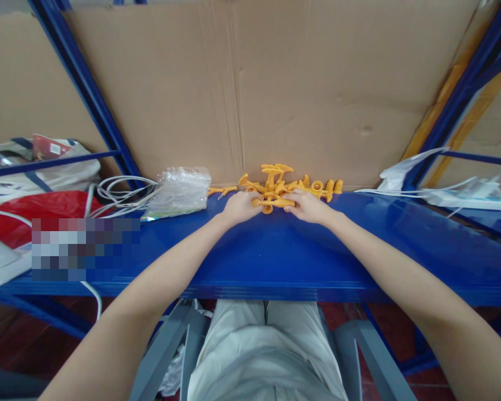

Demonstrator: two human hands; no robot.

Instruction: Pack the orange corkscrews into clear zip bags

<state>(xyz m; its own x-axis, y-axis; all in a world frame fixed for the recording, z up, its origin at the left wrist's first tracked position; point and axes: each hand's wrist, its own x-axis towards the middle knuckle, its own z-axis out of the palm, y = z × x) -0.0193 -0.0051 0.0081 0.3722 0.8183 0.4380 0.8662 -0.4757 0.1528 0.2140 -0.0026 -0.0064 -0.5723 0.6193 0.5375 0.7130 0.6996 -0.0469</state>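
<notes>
Hands at work at the far side of the blue table (284, 256), both my own; directions by the clock, with the spot between my fingertips as centre and my lap at 6.

Left hand (242, 207): fingers closed on the 9 o'clock end of a yellow bar (279, 203). Right hand (309, 206): thumb below, fingers bent over the 3 o'clock end of the same bar, some of their grip hidden among the pieces. The bar lies roughly level from 9 to 3, in front of the heap.

Yellow heap (274, 175): just past the bar at 12, near the cardboard sheet (317, 83); ribbed and branching parts, overlapping, too tangled to count from here. A round yellow cup (267, 209) shows under the bar at 7. Outliers: a forked yellow piece (222, 190) at 10, just beside my left hand; a yellow ring-mouthed piece (317, 186) and a pair of stubby yellow pieces (334, 186) at 2, beyond my right hand.

Surroundings: clear plastic bag (177, 192) at 10, near the forked piece; looped white cables (127, 189) farther out the same way; red bag (58, 214) at 9, well apart. White plastic sheet (396, 170) at 2. Grey chair arms (167, 345) at 7 and 5, either side of my pale trousers (237, 334).
</notes>
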